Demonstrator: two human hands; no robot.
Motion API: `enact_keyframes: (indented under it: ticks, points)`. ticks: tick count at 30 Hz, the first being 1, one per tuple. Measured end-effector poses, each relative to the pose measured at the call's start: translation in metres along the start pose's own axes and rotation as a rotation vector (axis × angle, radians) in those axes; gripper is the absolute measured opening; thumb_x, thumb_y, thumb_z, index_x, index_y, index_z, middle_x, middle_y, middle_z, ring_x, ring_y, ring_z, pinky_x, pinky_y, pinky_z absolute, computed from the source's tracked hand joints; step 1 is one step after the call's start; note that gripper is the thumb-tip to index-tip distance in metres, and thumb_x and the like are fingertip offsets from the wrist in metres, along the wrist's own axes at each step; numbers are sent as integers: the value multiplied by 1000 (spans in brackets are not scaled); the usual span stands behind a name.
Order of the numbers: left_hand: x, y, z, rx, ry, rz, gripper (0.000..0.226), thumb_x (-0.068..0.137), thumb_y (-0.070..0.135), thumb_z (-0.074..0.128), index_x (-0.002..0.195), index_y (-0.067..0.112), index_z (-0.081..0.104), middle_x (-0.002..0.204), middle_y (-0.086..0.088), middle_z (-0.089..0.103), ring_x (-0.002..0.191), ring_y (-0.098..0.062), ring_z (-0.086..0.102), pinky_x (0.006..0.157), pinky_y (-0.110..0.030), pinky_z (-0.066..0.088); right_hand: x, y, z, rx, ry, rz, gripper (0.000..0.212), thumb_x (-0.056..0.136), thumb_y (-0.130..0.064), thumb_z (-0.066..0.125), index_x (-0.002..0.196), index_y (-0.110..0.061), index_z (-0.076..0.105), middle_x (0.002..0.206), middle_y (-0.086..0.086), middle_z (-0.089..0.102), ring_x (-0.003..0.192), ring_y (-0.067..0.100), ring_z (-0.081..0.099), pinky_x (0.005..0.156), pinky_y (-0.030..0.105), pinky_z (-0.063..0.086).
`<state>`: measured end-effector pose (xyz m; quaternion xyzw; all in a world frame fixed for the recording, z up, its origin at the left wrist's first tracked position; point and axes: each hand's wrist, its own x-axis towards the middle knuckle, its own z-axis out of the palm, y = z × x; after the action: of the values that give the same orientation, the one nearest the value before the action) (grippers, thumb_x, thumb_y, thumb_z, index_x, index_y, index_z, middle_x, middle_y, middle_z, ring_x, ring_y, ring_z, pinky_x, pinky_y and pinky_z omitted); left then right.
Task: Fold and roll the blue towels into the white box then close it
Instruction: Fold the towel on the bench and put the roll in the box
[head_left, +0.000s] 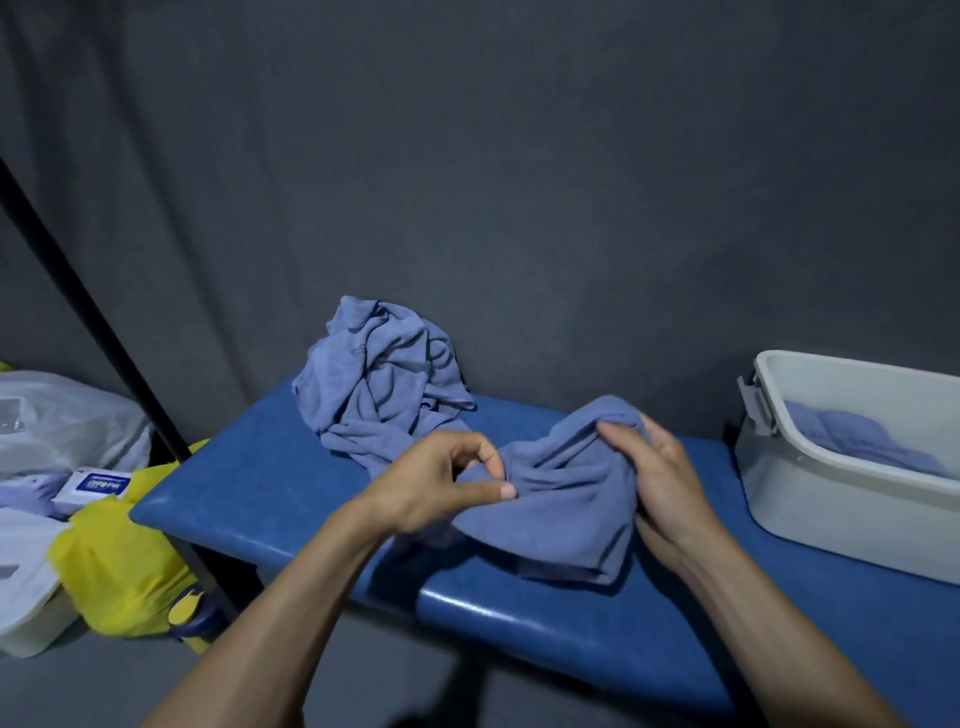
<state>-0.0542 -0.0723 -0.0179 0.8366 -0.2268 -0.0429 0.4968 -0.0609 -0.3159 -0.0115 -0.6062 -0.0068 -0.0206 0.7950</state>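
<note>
A crumpled blue towel (561, 519) lies on the blue padded bench (260, 493) in front of me. My left hand (441, 483) pinches a fold of it at its left side, thumb and fingers curled. My right hand (660, 478) grips its raised upper right part. Behind, a heap of more blue towels (379, 379) sits against the grey curtain. The white box (810, 499) stands open on the bench at the right, with folded blue towels (857, 441) inside. Its lid is not in view.
A grey latch (756, 405) hangs on the box's left end. Left of the bench are a black pole (104, 332), a yellow bag (119, 566), a clear plastic bag (67, 415), a small blue-and-white carton (98, 486) and a white container (26, 597).
</note>
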Motion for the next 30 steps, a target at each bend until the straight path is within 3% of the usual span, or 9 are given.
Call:
enact_keyframes:
  ticks: [4, 7, 9, 13, 15, 18, 23, 27, 30]
  points:
    - [1, 8, -2, -33, 67, 22, 26, 87, 43, 76, 84, 19, 66, 80, -13, 65, 70, -34, 54, 67, -43, 45, 0, -13, -14, 124, 65, 42, 19, 100, -21, 58, 106, -6, 68, 96, 15, 70, 90, 27, 68, 76, 36, 57]
    - [-4, 11, 0, -51, -140, -45, 23, 91, 30, 76, 83, 12, 64, 65, -1, 49, 59, -16, 41, 58, -29, 34, -2, -24, -23, 168, -4, -11, 21, 99, -24, 59, 106, -6, 67, 102, 19, 63, 101, 31, 60, 94, 46, 47]
    - [-5, 10, 6, 144, -198, -62, 25, 86, 38, 80, 83, 17, 66, 74, 6, 58, 65, -8, 50, 65, -24, 40, -7, -29, -25, 68, -125, -42, 26, 99, -21, 56, 110, 0, 67, 108, 24, 65, 105, 30, 62, 99, 45, 45]
    - [6, 22, 24, 136, 123, 100, 31, 81, 43, 82, 97, 30, 58, 98, 10, 59, 92, -9, 58, 77, -24, 47, -21, -25, -16, -91, -310, -9, 27, 91, -21, 65, 102, 3, 72, 96, 20, 70, 92, 25, 65, 89, 40, 48]
    - [12, 35, 33, 71, 131, 196, 29, 84, 30, 80, 105, 26, 60, 104, 11, 64, 101, -13, 62, 86, -29, 51, -25, -23, -13, -122, -381, 10, 31, 90, -21, 63, 105, 5, 72, 101, 20, 73, 95, 27, 68, 89, 37, 51]
    - [16, 41, 45, 105, 79, 251, 17, 84, 14, 67, 99, 23, 66, 91, 7, 71, 89, -16, 67, 83, -42, 55, -29, -30, -16, -133, -464, 20, 32, 92, -18, 60, 110, 7, 71, 109, 24, 73, 101, 31, 70, 88, 34, 55]
    - [20, 38, 50, 290, 193, 231, 18, 80, 22, 51, 92, 28, 63, 77, 10, 68, 73, -12, 64, 66, -40, 52, -32, -40, -33, -97, -391, 48, 42, 84, -24, 69, 101, 14, 66, 90, 22, 71, 79, 26, 67, 68, 27, 53]
    - [23, 40, 50, 387, 374, 251, 12, 85, 21, 45, 85, 25, 56, 65, 8, 58, 63, -12, 54, 59, -34, 42, -37, -49, -41, -103, -332, 23, 69, 61, -48, 88, 75, 9, 52, 65, 7, 48, 59, 16, 44, 52, 28, 30]
    - [28, 37, 47, 469, 435, 220, 10, 81, 19, 45, 75, 27, 49, 59, 11, 48, 59, -15, 48, 54, -36, 40, -40, -56, -49, 25, -313, 0, 62, 55, -45, 91, 64, -9, 41, 62, 3, 35, 57, 14, 36, 55, 35, 22]
